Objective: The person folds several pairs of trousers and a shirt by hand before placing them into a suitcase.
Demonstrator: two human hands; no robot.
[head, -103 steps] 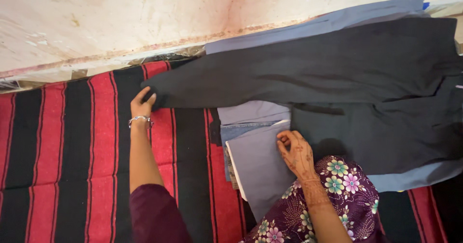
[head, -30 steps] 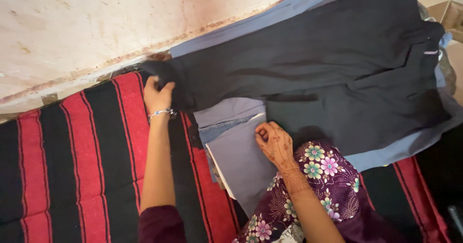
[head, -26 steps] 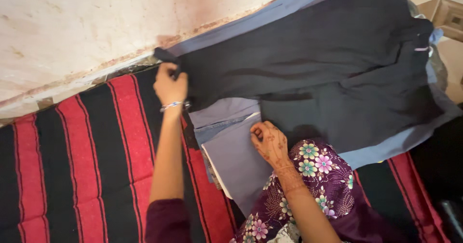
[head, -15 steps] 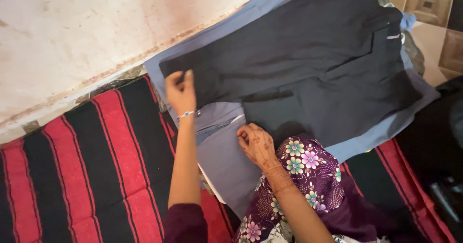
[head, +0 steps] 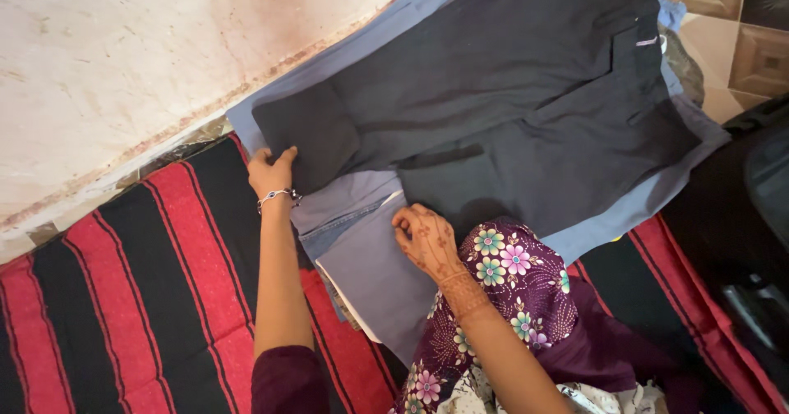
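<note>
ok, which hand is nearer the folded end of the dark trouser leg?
Left. The left hand rests on the folded end of the dark trouser leg, by the wall. The right hand lies apart from it, lower down, on the grey-lilac folded cloth.

Under my left hand [head: 271,170] the dark charcoal trousers [head: 509,94] are a matt woven cloth, smooth and flat. Beneath them lies a greyish-blue cloth garment [head: 641,209], soft and dull. My right hand [head: 423,237] rests on a folded lilac-grey cloth piece [head: 370,270], smooth, with blue denim [head: 333,232] showing beside it. The red-and-black striped blanket [head: 156,274] looks coarse and woolly. The pale wall [head: 148,52] is rough, stained plaster. My bracelet [head: 275,195] is shiny metal.
</note>
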